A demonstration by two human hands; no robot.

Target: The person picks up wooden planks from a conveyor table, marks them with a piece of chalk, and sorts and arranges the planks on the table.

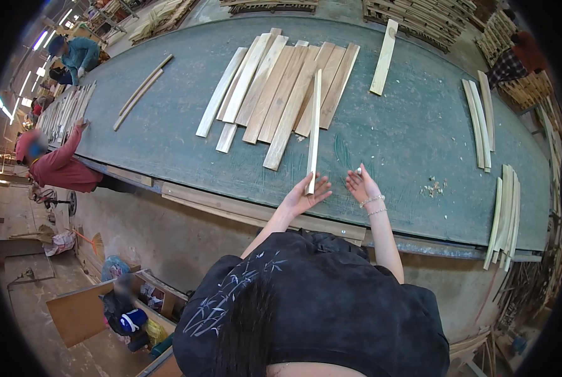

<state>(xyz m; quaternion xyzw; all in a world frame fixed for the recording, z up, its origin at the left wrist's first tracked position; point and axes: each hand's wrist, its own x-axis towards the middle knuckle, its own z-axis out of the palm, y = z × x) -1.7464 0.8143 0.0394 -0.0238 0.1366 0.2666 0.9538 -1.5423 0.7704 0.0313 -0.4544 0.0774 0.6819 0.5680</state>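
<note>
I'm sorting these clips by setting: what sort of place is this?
Probably a wood-processing workshop. Thin wooden slats lie fanned on a long green table, more strips are stacked behind it, and the left hand holds one slat.

Surface: a green table (407,138) is carrying everything.
Centre: a fan of wooden slats (281,88) is lying flat.
Right edge: curved strips (504,213) are resting.
Left: thin strips (141,91) are lying.

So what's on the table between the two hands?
Nothing. In the head view, only bare green table shows between the left hand, which holds a thin wood strip, and the right hand, which pinches something small and white.
</note>
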